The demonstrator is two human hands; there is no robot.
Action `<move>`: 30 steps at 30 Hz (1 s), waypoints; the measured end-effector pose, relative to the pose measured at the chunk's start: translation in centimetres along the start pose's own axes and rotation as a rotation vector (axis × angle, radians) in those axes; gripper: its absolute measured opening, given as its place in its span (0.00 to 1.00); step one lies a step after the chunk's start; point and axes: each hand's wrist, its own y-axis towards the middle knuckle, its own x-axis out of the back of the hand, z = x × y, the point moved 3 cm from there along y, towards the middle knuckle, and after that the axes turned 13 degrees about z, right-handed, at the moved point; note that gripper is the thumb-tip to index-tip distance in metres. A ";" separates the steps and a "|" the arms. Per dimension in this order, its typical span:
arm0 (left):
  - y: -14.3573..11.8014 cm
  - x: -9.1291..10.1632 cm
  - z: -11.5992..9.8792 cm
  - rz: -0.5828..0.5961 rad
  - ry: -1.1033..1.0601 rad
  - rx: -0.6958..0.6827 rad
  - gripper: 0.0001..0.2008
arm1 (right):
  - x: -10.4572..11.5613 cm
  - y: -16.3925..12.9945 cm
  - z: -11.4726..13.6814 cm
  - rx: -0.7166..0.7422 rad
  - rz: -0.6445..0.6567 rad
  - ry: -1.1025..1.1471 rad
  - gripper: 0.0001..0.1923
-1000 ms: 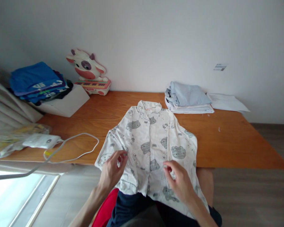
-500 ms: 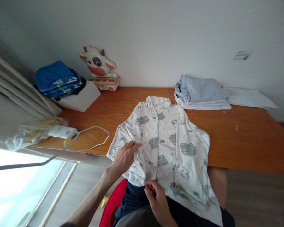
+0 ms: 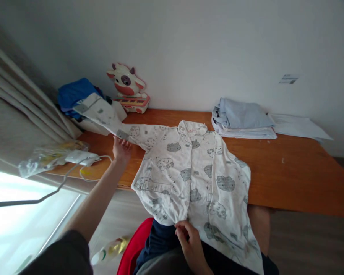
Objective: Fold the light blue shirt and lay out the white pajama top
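Pyjama shirt (image 3: 195, 172) white, grey cloud print; table (image 3: 289, 179) orange-brown wood; folded stack (image 3: 240, 118) pale blue; cow toy (image 3: 129, 84) white-pink.

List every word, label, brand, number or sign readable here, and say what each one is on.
Nothing reads clearly.
Wall sticker: dark lines of print, too small to read.
Shirt collar: faint pink marks, blurred.
Cow toy: coloured strip along its base, no legible characters.
Papers: no print visible.
Folded clothes: a small dark tag, unreadable.
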 end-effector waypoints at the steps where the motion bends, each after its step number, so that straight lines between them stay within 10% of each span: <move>1: 0.1 0.6 0.0 -0.006 0.115 0.010 0.18 | 0.0 -0.1 0.0 0.009 -0.008 -0.002 0.20; 7: -1.8 1.8 0.9 0.012 0.467 -0.010 0.11 | 0.1 -0.5 -0.2 0.043 -0.057 -0.018 0.20; 16: -0.9 2.1 2.2 0.306 1.614 -0.096 0.38 | 2.3 -1.1 1.9 0.110 -0.112 -0.168 0.19; 23: -4.7 2.0 3.0 0.265 1.672 -0.074 0.40 | 9.9 -2.5 2.8 0.196 -0.458 -0.633 0.15; 30: -14.4 -6.3 4.8 0.624 1.457 -0.366 0.25 | 12.2 -2.7 2.4 0.046 -0.557 -1.149 0.41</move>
